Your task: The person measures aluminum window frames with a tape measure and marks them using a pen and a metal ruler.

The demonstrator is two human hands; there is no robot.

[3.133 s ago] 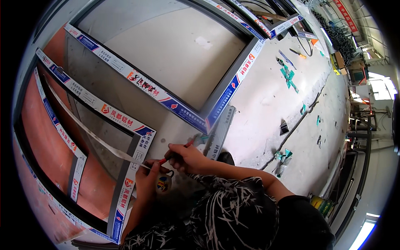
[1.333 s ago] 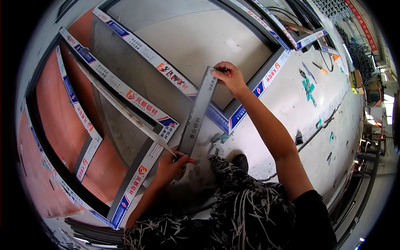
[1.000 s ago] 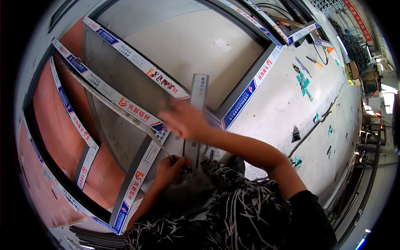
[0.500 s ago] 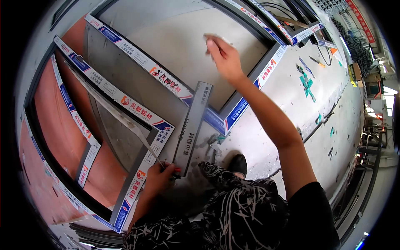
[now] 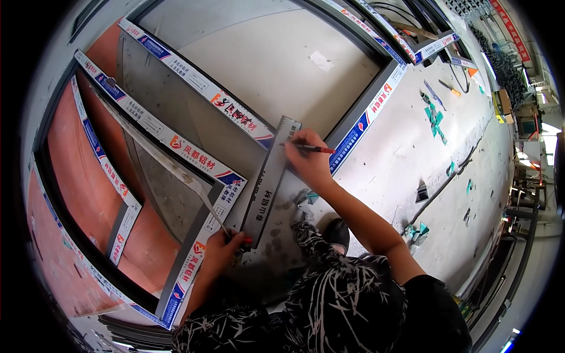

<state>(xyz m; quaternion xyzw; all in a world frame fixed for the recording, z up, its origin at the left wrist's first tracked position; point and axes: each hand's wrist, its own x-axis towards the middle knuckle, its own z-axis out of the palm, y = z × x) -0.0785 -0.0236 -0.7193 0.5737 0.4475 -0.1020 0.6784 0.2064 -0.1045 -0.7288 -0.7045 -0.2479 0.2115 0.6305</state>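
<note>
A grey metal profile bar (image 5: 272, 182) with dark lettering lies slantwise in front of me, its far end over the corner of a large window frame (image 5: 368, 120). My right hand (image 5: 311, 167) is closed around a red and black marker pen (image 5: 318, 149), beside the bar's far end; whether the tip touches cannot be told. My left hand (image 5: 220, 252) is closed by the bar's near end. A small red tip shows at its fingers, and a thin pale strip (image 5: 194, 183) runs from it far left across a second frame (image 5: 203, 232). What it grips is mostly hidden.
Labelled tape covers the frame sides. A reddish-brown sheet (image 5: 88, 170) lies under the left frame. On the floor at right are green scraps (image 5: 435, 120), a yellow-handled tool (image 5: 448, 87) and a blue stick (image 5: 434, 95). A cardboard box (image 5: 503, 105) stands farther off.
My right hand has come down and toward me from above the far frame to the bar. The marker pen now shows clearly in it. My left hand stays nearly in place.
</note>
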